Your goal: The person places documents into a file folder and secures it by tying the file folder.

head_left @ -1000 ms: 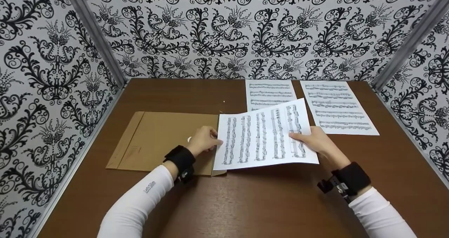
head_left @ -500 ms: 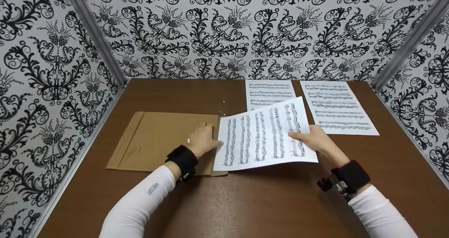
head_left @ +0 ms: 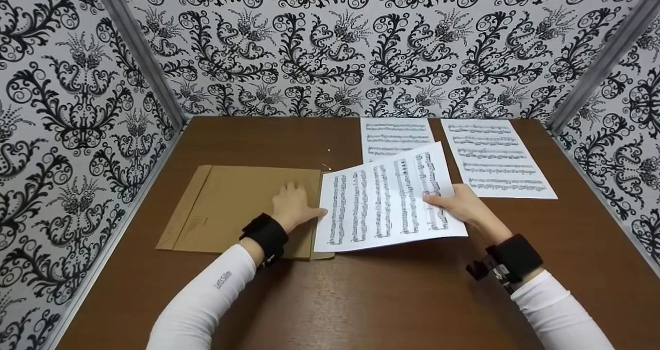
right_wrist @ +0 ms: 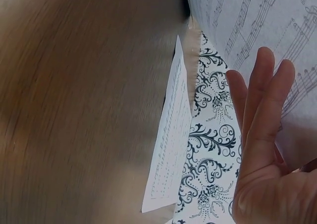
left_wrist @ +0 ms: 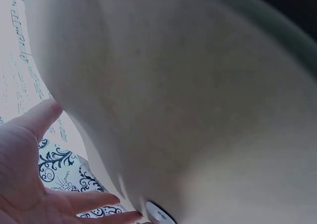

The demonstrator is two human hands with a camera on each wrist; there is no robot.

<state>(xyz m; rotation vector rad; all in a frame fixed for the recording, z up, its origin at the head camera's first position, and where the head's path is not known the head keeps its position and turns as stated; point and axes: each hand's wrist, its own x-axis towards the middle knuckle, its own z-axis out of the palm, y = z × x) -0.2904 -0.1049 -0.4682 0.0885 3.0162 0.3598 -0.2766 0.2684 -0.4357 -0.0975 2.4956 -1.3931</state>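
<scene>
In the head view, the sheet (head_left: 384,200) covers the lower part of the second sheet (head_left: 396,134), and it also hides the fingers of the right hand (head_left: 460,204). Whether the sheet's edge enters the envelope (head_left: 242,200), I cannot tell. The stamp (head_left: 197,225) on it is too small for reading, and the specks (head_left: 329,150) also (they are only white dots). In the left wrist view, the envelope is blurred, and the lower edge cuts the button (left_wrist: 161,214).

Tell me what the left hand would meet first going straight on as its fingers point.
Past the brown envelope beneath it, the left hand would probably cross tabletop and first meet the patterned back wall, though small white specks may lie near that path.
</scene>
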